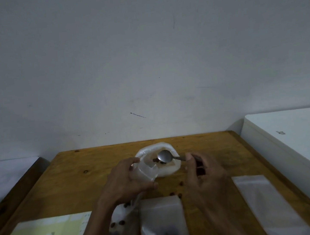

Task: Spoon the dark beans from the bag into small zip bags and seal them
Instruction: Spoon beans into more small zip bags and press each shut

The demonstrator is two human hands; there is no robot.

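Left hand (125, 178) has its grip pinching a small zip bag (145, 170), thumb and fingers pulling the mouth open. Right hand (202, 171) pinches the handle of a spoon (165, 156), and the bowl sits just past the little bag's mouth, over the big white bag (169, 166) at about 12 o'clock on the surface (217, 149). A few dark beans (156, 160) cling near the spoon's edge, right between the spoon and the opening.

What could go wrong: a handful of loose beans (181, 183) are scattered on the wood at around 5 o'clock from the big bag, so I'd guess spills are a real risk. The zip bag's mouth is narrow and floppy, and the spoon looks nearly as wide as it. If the left grip slackens, the opening collapses and the beans roll off. Tip the spoon too fast and they'll bounce off the rim.

Closer to the person, at 6 o'clock, lie bags with dark beans inside (163, 225), and an empty one (262, 198) at 4 o'clock. Can't tell if those are sealed, it's too blurry.
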